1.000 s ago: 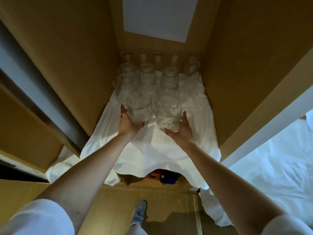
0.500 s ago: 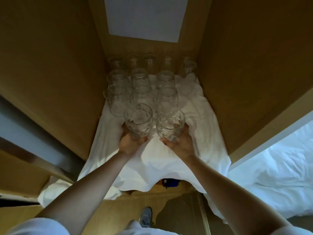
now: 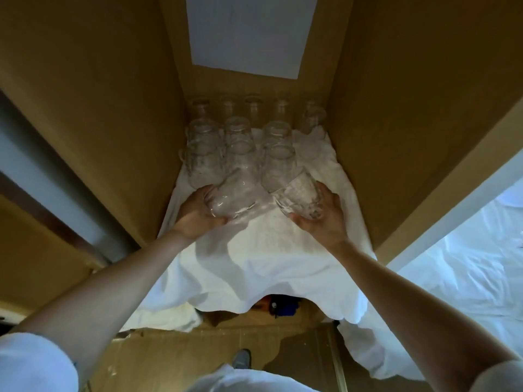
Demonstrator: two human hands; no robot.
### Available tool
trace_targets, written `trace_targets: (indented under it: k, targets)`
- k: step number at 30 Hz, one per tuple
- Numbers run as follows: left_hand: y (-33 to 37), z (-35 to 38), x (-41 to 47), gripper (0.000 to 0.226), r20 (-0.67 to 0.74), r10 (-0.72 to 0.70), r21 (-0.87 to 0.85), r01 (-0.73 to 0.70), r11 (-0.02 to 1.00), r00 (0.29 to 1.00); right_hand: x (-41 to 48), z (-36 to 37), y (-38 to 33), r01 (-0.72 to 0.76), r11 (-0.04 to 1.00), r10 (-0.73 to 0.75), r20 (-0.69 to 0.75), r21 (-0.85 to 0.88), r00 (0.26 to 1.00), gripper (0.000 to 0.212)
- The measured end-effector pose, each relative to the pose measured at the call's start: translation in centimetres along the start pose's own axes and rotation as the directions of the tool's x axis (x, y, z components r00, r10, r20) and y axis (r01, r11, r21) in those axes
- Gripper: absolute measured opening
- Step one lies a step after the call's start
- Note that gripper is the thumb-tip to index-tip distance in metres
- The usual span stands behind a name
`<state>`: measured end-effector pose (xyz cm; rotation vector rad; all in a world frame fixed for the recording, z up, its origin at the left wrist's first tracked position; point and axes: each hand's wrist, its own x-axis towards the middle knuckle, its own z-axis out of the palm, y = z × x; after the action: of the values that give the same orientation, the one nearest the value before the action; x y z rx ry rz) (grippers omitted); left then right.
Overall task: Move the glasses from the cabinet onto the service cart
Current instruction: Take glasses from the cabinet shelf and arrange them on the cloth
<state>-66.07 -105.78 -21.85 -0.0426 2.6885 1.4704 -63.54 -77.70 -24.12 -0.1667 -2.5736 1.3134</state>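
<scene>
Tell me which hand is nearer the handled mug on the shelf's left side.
Left. The left hand sits just in front of the handled mug, gripping one glass; the right hand is off to the mug's right, gripping another glass.

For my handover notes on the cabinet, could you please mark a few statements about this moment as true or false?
1. The left hand grips a tilted glass. True.
2. The right hand grips a second glass. True.
3. No glasses are left behind the hands. False: several remaining glasses stand further back.
4. Bare wood lies below the hands. False: a white cloth lies below them.
</scene>
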Motion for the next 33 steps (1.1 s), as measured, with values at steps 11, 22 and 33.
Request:
trace_targets:
  k: [11,22,33]
  targets:
    - [4.9,-0.3,-2.6,0.063,-0.092,0.185,0.050,-0.181,0.982,0.979,0.4,-1.5,-1.3,-0.041,0.988,0.048,-0.048,0.150,0.998,0.100]
    - [7.4,1.5,0.2,0.084,0.065,0.235,0.537,-0.233,0.811,0.970,2.4,-1.1,-6.1,0.304,0.917,-0.299,0.058,-0.258,0.953,0.085]
    - [4.3,5.5,0.4,0.089,-0.153,0.243,0.350,-0.178,0.920,0.958,2.8,2.0,-3.4,0.435,0.771,-0.390,0.196,-0.465,0.900,0.069]
